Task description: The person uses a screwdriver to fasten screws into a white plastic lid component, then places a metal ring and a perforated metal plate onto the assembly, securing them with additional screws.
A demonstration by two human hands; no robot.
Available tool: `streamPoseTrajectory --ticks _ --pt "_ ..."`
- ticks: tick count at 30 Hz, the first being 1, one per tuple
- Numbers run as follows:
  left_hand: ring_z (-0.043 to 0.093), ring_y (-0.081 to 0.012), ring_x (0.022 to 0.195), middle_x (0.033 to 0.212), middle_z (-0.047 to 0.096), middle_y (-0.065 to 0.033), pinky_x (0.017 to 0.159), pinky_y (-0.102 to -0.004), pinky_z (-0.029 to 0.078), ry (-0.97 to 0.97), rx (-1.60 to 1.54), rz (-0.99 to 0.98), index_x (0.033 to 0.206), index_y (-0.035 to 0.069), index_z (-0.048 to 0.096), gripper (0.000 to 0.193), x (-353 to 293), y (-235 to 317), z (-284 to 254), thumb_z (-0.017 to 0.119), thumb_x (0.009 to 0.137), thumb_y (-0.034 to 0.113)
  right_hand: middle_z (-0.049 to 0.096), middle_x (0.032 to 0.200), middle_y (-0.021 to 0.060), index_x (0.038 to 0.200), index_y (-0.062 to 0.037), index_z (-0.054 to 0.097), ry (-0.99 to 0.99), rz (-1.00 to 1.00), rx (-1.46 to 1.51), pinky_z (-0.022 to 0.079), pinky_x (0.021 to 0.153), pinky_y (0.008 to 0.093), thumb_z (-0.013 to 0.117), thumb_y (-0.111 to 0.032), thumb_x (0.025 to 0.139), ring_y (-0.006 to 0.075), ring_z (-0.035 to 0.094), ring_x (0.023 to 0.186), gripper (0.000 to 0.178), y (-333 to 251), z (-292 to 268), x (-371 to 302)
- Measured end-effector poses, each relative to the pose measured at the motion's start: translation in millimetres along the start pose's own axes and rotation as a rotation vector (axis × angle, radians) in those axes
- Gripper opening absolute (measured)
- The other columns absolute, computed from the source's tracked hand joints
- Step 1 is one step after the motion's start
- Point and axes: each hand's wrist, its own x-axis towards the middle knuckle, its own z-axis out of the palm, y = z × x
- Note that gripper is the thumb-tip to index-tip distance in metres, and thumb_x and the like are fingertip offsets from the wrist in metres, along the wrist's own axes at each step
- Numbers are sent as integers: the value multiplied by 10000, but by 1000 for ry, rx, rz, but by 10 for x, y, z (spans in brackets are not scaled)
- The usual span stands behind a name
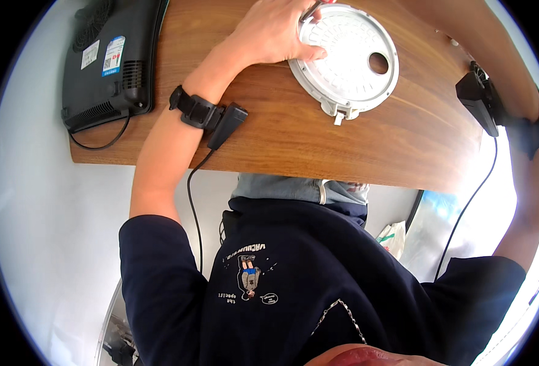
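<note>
A white round lid (347,58) lies on the wooden table in front of me. It has a ribbed face, a round hole at its right side and a small latch at its near edge. My left hand (275,29) is at the lid's far left side, with the thumb pressed on the lid's face and the other fingers partly cut off by the top edge. A slim dark metallic thing (310,11) shows by these fingers, too little of it to name. My right forearm reaches up and across the far right; its hand is out of view.
On the left stands a black appliance (108,67) with vents, labels and a cable. Black devices are strapped to both my wrists, the left device (227,125) and the right device (478,100), each with a hanging cable. The wooden table (269,140) ends close to my body.
</note>
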Motion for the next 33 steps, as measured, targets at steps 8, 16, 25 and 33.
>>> streamPoseTrajectory --ticks 8,16,25,33 --pt "589 -385 1057 1071 622 -197 942 -479 477 -18 -4 -25 1094 62 627 596 10 15 -13 898 690 407 689 951 172 1105 -17 625 112 -146 -105 517 840 442 623 -252 1012 343 663 924 252 -10 19 -37" --pt "587 -381 1063 1070 619 -189 946 -472 477 14 0 -82 1094 65 628 597 -128 -60 -61 904 688 404 682 982 184 1086 -8 604 244 -361 65 511 853 463 610 -301 1026 383 660 917 299 258 331 181" --pt "573 -378 1091 1094 606 -190 958 -483 468 -12 18 -66 1106 62 627 618 -35 -18 -21 901 684 421 679 946 202 1016 10 622 269 -224 213 512 817 452 576 -312 1045 370 664 925 326 1 130 -100" --pt "572 -379 1102 1093 606 -194 964 -479 469 -17 3 -80 1110 57 624 617 -54 10 -18 896 686 414 670 827 185 964 24 630 236 -107 -5 516 765 454 626 -284 1022 360 667 817 313 -16 155 -38"
